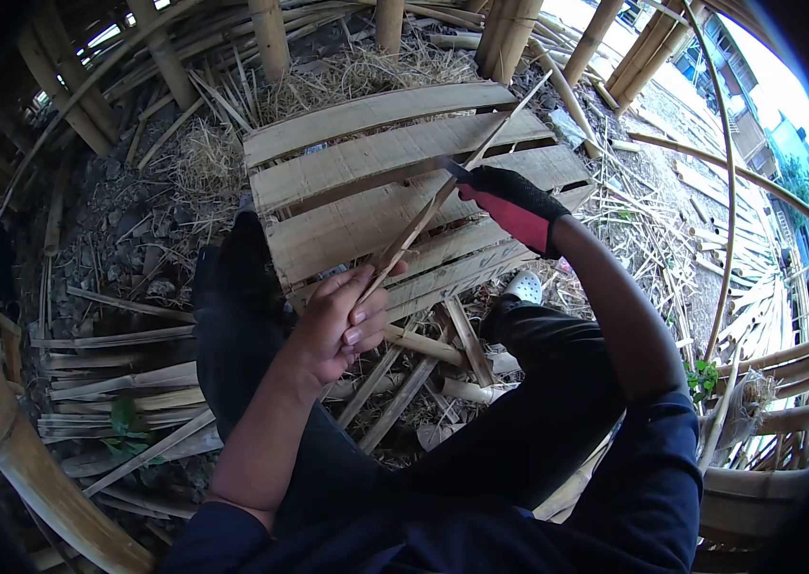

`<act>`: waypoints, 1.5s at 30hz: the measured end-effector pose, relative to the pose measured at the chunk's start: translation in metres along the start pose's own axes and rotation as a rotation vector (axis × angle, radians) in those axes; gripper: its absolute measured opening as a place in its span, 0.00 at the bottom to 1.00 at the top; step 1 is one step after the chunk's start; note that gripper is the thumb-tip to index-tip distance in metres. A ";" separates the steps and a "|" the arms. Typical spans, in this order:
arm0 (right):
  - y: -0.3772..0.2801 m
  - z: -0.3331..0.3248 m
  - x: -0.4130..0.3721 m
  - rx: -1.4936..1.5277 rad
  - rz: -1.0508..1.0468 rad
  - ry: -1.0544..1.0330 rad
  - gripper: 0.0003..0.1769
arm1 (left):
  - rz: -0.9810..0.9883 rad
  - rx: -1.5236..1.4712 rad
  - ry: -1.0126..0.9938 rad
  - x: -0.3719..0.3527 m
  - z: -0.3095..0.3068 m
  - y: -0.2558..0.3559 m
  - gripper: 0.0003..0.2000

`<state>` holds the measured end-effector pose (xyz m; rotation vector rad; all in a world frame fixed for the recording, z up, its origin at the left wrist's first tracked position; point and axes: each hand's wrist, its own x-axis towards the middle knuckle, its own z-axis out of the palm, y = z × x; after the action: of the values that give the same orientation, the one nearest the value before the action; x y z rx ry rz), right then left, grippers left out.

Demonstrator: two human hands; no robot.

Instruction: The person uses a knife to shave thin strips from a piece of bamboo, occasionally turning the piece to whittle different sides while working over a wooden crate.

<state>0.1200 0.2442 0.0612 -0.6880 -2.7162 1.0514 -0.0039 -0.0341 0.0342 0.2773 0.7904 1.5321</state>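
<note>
My bare left hand [342, 320] is closed around the near end of a long, thin bamboo strip [418, 223]. The strip slants up and away to the right, over a low table of wooden slats [347, 230]. My right hand [517, 206], in a black and pink glove, is closed on a knife. The knife's blade [453, 169] points left and lies at the strip, about midway along it; whether it cuts into the strip I cannot make out. The knife's handle is hidden inside the glove.
Split bamboo pieces [122, 373] lie stacked at the left. Dry shavings [203, 163] cover the ground behind the table. Bamboo posts [270, 38] stand at the back, and a thick bamboo pole [41, 478] curves along the left edge. My shoe [524, 287] is beside the table.
</note>
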 end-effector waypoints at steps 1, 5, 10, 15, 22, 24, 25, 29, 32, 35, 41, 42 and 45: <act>0.003 0.000 0.001 0.015 -0.006 -0.009 0.22 | 0.001 0.002 0.002 0.000 0.000 0.000 0.19; -0.011 0.000 -0.003 0.332 0.315 -0.148 0.19 | 0.023 0.052 0.013 0.001 -0.002 -0.002 0.19; -0.049 0.036 -0.029 0.365 0.185 -0.336 0.21 | 0.029 0.027 0.030 0.006 -0.003 -0.008 0.19; -0.047 0.041 -0.030 0.239 0.144 -0.337 0.23 | 0.021 0.093 0.063 0.006 0.000 -0.012 0.20; -0.043 0.039 -0.031 0.202 0.004 -0.359 0.24 | 0.022 0.100 0.040 0.006 -0.002 -0.015 0.20; -0.050 0.028 -0.031 0.201 0.032 -0.356 0.24 | 0.020 0.084 0.025 0.006 0.001 -0.013 0.19; -0.053 0.021 -0.031 0.200 0.048 -0.355 0.24 | 0.015 0.068 0.012 0.005 0.004 -0.012 0.19; -0.045 0.007 -0.027 0.171 0.225 -0.230 0.27 | 0.019 0.052 -0.025 0.009 0.006 -0.014 0.18; -0.048 0.041 -0.033 -0.095 -0.089 -0.138 0.28 | 0.007 0.068 0.034 0.006 0.009 -0.012 0.19; -0.045 0.013 -0.021 0.024 0.196 -0.251 0.29 | -0.003 0.022 0.022 0.001 0.003 -0.012 0.19; -0.047 0.033 -0.027 -0.037 -0.026 -0.155 0.25 | 0.004 0.043 0.029 0.006 0.002 -0.009 0.19; -0.040 0.023 -0.020 -0.008 0.046 -0.177 0.24 | 0.002 0.038 0.026 0.006 0.004 -0.009 0.19; -0.035 0.020 -0.016 0.066 0.139 -0.169 0.23 | -0.010 0.024 0.038 0.006 0.007 -0.009 0.18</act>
<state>0.1151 0.2024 0.0698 -0.8218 -2.7933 1.2794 0.0068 -0.0273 0.0322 0.2617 0.8392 1.5228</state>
